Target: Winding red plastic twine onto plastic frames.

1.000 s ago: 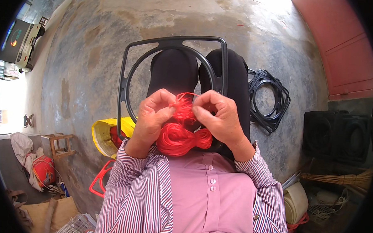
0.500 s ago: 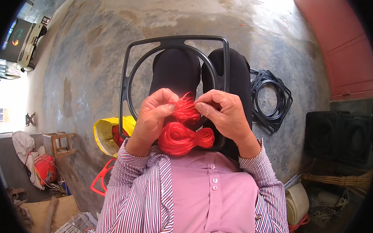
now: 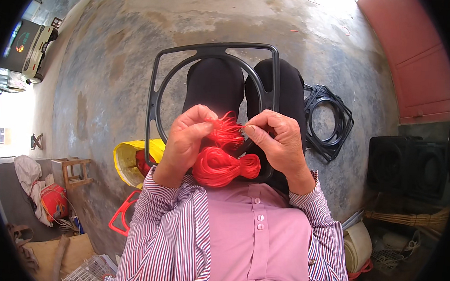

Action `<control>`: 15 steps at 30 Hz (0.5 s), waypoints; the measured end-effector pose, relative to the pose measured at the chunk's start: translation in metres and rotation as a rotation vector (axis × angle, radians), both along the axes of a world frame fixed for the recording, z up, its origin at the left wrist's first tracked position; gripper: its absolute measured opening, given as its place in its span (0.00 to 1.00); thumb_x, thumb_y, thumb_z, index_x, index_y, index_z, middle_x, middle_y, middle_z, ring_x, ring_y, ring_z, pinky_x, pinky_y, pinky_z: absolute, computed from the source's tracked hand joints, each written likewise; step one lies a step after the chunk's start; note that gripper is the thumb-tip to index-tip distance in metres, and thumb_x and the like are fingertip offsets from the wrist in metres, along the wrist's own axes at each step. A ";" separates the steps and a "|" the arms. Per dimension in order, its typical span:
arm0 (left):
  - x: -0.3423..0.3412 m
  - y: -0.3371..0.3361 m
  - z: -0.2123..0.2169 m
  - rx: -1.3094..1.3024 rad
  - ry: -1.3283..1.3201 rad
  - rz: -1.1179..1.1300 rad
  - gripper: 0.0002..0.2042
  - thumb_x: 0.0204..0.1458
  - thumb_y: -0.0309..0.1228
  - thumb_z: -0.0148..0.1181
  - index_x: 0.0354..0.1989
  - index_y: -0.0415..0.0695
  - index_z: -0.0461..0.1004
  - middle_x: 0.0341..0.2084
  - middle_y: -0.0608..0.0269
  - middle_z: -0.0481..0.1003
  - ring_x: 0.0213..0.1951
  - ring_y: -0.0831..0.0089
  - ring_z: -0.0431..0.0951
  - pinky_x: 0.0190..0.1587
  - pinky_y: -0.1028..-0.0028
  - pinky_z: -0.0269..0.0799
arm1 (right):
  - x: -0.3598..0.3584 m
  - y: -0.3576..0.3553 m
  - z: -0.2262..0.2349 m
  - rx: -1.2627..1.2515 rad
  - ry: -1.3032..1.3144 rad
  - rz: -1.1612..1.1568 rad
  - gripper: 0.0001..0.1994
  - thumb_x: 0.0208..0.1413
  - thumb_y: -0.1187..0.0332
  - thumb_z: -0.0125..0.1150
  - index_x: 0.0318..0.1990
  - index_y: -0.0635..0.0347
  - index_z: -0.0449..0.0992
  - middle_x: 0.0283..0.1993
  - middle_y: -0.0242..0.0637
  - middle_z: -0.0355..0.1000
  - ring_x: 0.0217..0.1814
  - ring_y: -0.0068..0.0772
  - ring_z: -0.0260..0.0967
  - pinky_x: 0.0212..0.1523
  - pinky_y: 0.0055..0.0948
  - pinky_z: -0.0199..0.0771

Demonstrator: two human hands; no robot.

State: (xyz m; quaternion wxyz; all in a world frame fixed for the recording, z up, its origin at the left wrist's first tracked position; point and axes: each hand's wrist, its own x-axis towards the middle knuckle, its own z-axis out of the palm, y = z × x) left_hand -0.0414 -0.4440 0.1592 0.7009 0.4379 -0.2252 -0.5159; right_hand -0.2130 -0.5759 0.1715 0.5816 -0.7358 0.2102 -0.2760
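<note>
A bundle of thin red cord (image 3: 225, 132) is pinched at its left side by my left hand (image 3: 190, 137), thumb against the fingers. My right hand (image 3: 274, 138) grips a strand at the bundle's right edge between thumb and forefinger. Just below both hands, a looped red hank (image 3: 220, 167), tied narrow toward its right end, rests against my lap. Across my thighs lies a black plastic frame (image 3: 152, 99), square outside with a round ring inside. Its near part is hidden behind my hands and the red cord.
Several black frames (image 3: 330, 145) are piled on the floor at my right. A yellow bucket-like container (image 3: 126, 162) and a red frame (image 3: 123, 214) are at my left. Farther left stands a wooden stool (image 3: 72, 173). Dark panels (image 3: 407, 166) and a broom (image 3: 407, 218) lie at far right.
My right hand has shifted slightly right and away from the bundle, drawing a strand out taut. My left hand stays nearly in place with the bundle.
</note>
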 end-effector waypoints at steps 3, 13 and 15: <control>0.001 0.000 0.000 0.001 0.019 -0.006 0.06 0.51 0.25 0.56 0.36 0.39 0.71 0.34 0.61 0.71 0.39 0.76 0.71 0.47 0.77 0.66 | 0.000 0.000 -0.002 0.010 0.005 -0.006 0.03 0.53 0.75 0.63 0.31 0.67 0.78 0.27 0.34 0.75 0.26 0.19 0.71 0.28 0.19 0.71; 0.000 -0.001 0.001 0.043 0.045 -0.033 0.06 0.54 0.26 0.57 0.37 0.39 0.71 0.36 0.63 0.73 0.39 0.76 0.72 0.48 0.77 0.67 | 0.010 0.006 -0.006 0.063 -0.050 -0.166 0.02 0.53 0.76 0.65 0.31 0.64 0.78 0.28 0.30 0.72 0.23 0.17 0.68 0.26 0.18 0.69; 0.000 -0.001 0.001 0.016 0.052 -0.034 0.06 0.54 0.26 0.58 0.38 0.39 0.71 0.36 0.63 0.73 0.40 0.77 0.72 0.48 0.76 0.67 | 0.008 0.007 -0.003 0.006 -0.049 -0.185 0.03 0.51 0.75 0.66 0.31 0.63 0.78 0.28 0.30 0.72 0.22 0.17 0.67 0.25 0.18 0.68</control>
